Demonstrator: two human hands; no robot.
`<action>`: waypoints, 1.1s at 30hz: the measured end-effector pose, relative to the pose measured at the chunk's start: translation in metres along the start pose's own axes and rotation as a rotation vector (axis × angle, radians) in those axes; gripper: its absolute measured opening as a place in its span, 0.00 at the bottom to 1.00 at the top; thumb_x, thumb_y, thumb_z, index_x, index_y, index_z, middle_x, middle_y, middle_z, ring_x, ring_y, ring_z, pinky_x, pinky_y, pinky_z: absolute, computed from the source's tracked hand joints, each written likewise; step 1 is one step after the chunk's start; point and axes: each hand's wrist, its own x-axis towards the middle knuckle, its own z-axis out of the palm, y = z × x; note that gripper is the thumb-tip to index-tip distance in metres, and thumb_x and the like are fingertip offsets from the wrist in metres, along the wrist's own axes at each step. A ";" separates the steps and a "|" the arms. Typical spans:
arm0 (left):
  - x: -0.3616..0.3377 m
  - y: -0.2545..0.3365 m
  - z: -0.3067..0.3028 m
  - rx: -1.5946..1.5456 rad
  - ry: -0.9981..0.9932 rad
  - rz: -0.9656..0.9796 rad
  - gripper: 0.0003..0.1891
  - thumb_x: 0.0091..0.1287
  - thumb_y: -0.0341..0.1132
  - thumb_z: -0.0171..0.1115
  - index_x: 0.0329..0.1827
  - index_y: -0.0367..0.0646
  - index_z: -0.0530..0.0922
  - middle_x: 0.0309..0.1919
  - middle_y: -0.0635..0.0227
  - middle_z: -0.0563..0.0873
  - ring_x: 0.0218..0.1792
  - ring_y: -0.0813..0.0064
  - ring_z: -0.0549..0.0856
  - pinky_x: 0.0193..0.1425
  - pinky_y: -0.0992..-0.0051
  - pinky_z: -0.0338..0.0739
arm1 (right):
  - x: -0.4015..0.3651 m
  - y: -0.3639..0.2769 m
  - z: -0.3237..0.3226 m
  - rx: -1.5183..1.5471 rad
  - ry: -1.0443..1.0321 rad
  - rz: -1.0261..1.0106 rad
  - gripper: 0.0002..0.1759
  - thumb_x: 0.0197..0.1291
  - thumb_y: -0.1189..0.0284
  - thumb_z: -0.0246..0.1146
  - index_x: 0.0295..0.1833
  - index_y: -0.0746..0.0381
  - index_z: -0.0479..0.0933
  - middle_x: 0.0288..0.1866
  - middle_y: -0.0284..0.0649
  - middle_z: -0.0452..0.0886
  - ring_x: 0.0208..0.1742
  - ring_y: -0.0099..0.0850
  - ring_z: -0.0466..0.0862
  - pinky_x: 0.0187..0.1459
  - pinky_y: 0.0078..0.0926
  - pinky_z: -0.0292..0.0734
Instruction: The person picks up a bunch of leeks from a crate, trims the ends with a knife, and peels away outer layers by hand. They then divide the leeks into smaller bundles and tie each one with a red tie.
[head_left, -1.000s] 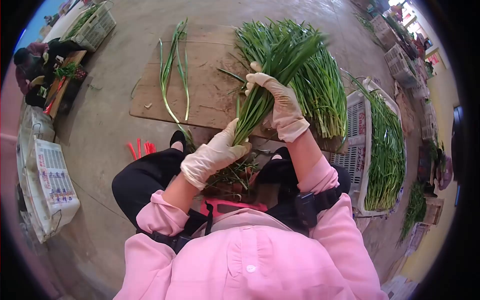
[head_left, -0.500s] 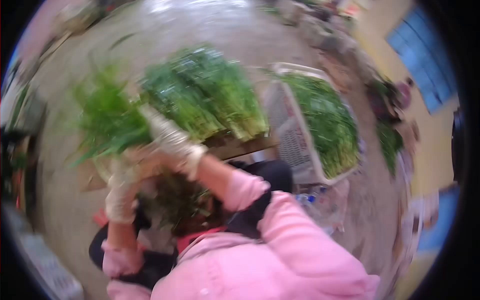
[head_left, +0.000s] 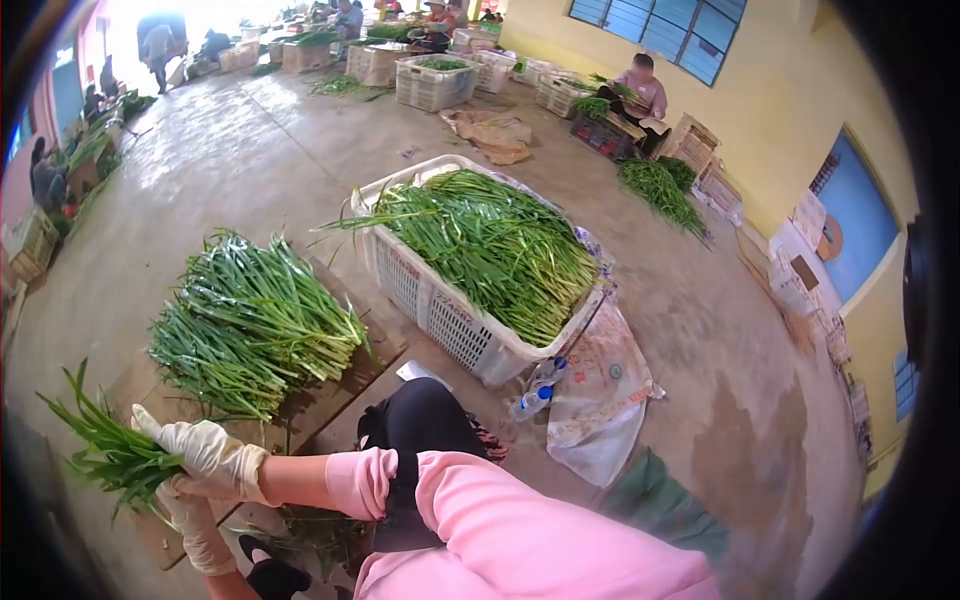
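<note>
Both my hands wear pale gloves and meet at the lower left around a bunch of green leafy stalks (head_left: 115, 455). My right hand (head_left: 215, 458) wraps round the bunch near its cut end, with the thumb along the top. Just below it, my left hand (head_left: 192, 525) closes on the same bunch, its fingers partly hidden. A large pile of green stalks (head_left: 255, 330) lies on a wooden board (head_left: 375, 375) above my hands. Farther right is a white plastic crate (head_left: 450, 325) full of similar stalks (head_left: 490, 250).
Water bottles (head_left: 535, 400) and a printed sack (head_left: 600, 390) lie beside the crate. A green cloth (head_left: 665, 505) is on the floor at the lower right. A seated person (head_left: 645, 95) works near the yellow wall. More crates (head_left: 435, 85) and people stand farther back.
The view has swung to the right, so the crate and board appear farther left. My hands still hold green stalks, now at the lower left of the view.
</note>
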 end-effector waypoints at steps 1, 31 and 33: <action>0.000 0.000 0.002 0.000 0.000 -0.001 0.30 0.68 0.32 0.67 0.73 0.40 0.68 0.59 0.63 0.78 0.60 0.70 0.79 0.64 0.70 0.74 | -0.001 -0.003 -0.005 0.007 -0.019 0.025 0.56 0.49 0.69 0.68 0.81 0.67 0.45 0.49 0.54 0.79 0.53 0.51 0.81 0.54 0.40 0.77; -0.037 -0.017 0.011 -0.012 0.035 -0.126 0.24 0.72 0.32 0.62 0.70 0.37 0.70 0.52 0.62 0.81 0.59 0.64 0.81 0.69 0.64 0.73 | 0.007 -0.034 0.002 0.274 0.144 0.166 0.47 0.57 0.65 0.68 0.80 0.59 0.54 0.52 0.56 0.82 0.48 0.50 0.85 0.48 0.37 0.79; -0.036 -0.017 0.013 -0.013 0.029 -0.124 0.24 0.72 0.32 0.61 0.70 0.37 0.70 0.51 0.62 0.81 0.59 0.64 0.81 0.69 0.64 0.73 | 0.007 -0.027 0.016 0.289 0.195 0.017 0.48 0.57 0.68 0.69 0.81 0.58 0.52 0.52 0.54 0.82 0.46 0.50 0.85 0.48 0.35 0.79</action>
